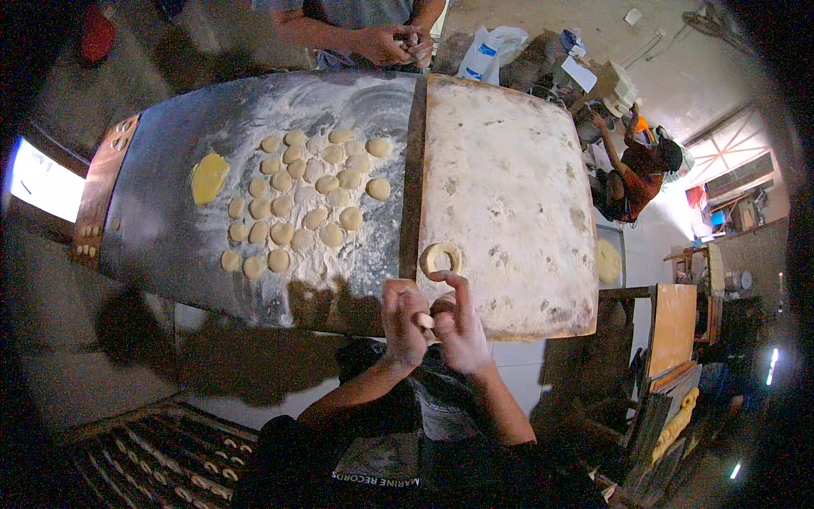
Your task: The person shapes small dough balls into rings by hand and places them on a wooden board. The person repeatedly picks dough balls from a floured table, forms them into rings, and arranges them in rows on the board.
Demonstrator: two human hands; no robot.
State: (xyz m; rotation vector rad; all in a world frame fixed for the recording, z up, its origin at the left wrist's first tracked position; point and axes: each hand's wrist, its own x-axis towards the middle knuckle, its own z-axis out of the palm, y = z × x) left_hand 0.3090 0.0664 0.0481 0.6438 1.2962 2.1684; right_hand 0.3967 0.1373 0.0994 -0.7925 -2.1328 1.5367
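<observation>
Close to my body, at the near edge of the table, my left hand (403, 327) and my right hand (460, 331) meet with curled fingers. Between them shows a small pale piece of dough (425, 321), mostly covered by the fingers. Just beyond my right fingertips a dough ring (430, 257) lies on a flour-covered board (517, 195). To the left, many round dough pieces (327, 183) are spread over the floured dark tabletop (161, 199). A flat yellow slab (209, 178), perhaps dough or fat, rests farther left.
Across the table another person's hands (398, 44) are held together. A white plastic bag (492, 53) stands past the far edge. At right a second person (636, 170) works near the doorway. Boards (674, 331) lean at lower right; trays with dough pieces (161, 467) sit at lower left.
</observation>
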